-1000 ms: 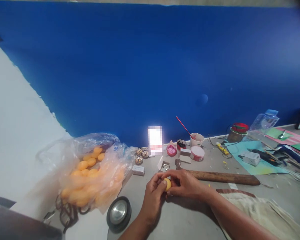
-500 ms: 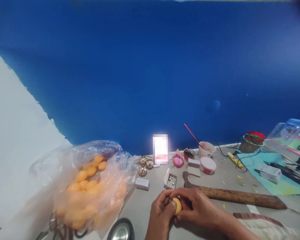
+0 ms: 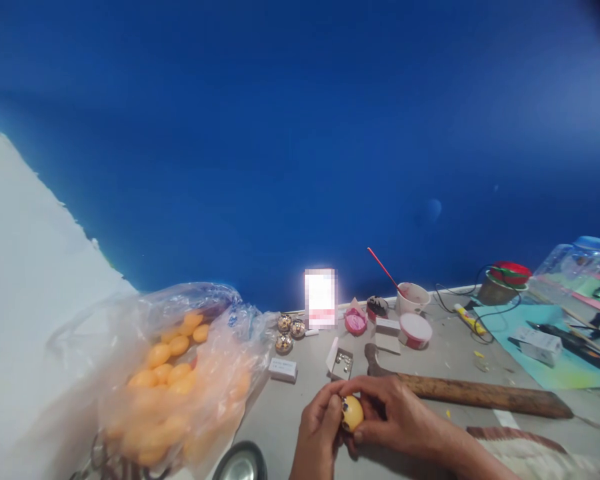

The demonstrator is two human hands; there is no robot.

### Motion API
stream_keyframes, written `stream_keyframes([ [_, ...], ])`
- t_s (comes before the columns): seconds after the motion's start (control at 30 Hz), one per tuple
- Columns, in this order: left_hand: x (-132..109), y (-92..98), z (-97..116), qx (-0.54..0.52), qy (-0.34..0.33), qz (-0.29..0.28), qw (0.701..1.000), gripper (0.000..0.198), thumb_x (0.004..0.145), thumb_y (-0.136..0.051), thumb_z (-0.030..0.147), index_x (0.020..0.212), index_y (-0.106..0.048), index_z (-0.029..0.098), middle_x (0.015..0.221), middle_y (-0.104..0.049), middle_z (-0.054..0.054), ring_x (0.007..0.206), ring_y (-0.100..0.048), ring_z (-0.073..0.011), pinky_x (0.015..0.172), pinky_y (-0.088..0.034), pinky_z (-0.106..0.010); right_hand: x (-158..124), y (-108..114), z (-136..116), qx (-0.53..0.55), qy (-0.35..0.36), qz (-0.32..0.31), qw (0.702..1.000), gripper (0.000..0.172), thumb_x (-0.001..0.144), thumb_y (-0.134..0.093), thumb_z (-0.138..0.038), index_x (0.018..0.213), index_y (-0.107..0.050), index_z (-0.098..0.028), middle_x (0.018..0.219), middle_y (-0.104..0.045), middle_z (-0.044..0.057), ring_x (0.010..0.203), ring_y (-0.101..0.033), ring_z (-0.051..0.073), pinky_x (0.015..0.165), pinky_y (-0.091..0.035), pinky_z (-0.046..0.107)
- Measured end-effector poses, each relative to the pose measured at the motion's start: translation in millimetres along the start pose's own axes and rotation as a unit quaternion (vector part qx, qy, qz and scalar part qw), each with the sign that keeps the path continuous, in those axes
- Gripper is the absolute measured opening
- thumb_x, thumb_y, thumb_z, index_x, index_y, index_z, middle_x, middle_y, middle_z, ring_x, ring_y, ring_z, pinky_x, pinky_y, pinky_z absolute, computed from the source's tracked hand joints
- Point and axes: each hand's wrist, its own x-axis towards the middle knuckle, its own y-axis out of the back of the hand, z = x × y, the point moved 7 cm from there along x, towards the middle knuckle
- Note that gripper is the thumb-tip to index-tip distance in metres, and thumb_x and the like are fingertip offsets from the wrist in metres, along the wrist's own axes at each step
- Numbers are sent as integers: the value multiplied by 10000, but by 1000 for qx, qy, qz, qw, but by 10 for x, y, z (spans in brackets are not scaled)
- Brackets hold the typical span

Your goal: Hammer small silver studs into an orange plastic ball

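A small yellow ball [image 3: 353,415] is held between my two hands low in the middle of the view. Dark and shiny dots sit on its left side. My left hand [image 3: 320,427] closes on the ball from the left, its thumb along the near side. From the right, the fingers and thumb of my right hand [image 3: 393,410] grip it. Just beyond the hands lies an open little box [image 3: 341,364] with small shiny pieces inside. Three studded balls [image 3: 284,343] stand together farther back on the table.
Left is a clear plastic bag [image 3: 220,393] of orange balls [image 3: 160,355]. A hammer [image 3: 460,393] lies right of the hands. Behind it are a lidded tub [image 3: 415,331] and a paper cup [image 3: 413,298] with a red stick. A closed small box [image 3: 283,370] and a round metal-centred object [image 3: 241,461] lie left.
The ball has been turned in my fingers, and its dotted side now shows more. My left thumb has shifted left off its face. The camera view has moved slightly.
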Motion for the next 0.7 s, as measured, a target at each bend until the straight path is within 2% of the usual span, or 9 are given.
stream_keyframes([
  [0.1,19,38,-27,-13,9,16,1000,549,736,-865,584,1064,-797,150,899,-726,-114,775,-657,-197,690,-501,-267,8,13,-5,0,4,2,1000,416,653,-743,-153,1056,-793,-243,670,-568,-76,637,-464,115,582,-331,228],
  [0.23,56,55,-23,-5,14,17,1000,555,693,-898,581,1042,-804,160,913,-744,-120,723,-660,-183,643,-505,-263,19,31,-17,-2,24,11,1000,391,655,-751,-162,1036,-797,-234,668,-569,-71,628,-465,114,572,-321,227],
  [0.47,1,-54,144,10,-12,2,1000,480,758,-876,499,1072,-786,147,971,-759,-116,856,-705,-218,755,-548,-293,34,45,15,-5,53,8,999,413,707,-739,-182,1116,-786,-225,724,-619,-48,654,-492,118,595,-355,227],
  [0.53,-29,-93,171,14,-16,2,1000,508,773,-855,526,1095,-768,144,971,-754,-120,825,-700,-212,689,-535,-276,26,60,5,-25,58,13,998,415,745,-718,-191,1156,-774,-215,725,-617,-43,656,-490,117,591,-349,226],
  [0.63,-63,-174,222,58,-36,-16,998,576,733,-900,447,1192,-717,150,1036,-741,-121,808,-692,-199,623,-521,-255,13,81,-43,-43,81,17,996,385,775,-692,-189,1151,-769,-203,708,-582,-50,651,-486,110,583,-337,220],
  [0.7,-74,-198,252,63,-46,-8,997,575,719,-906,415,1187,-688,162,998,-733,-93,763,-680,-175,604,-519,-248,11,94,-46,-38,84,2,996,406,764,-692,-191,1167,-750,-193,679,-563,-62,617,-483,106,564,-341,218],
])
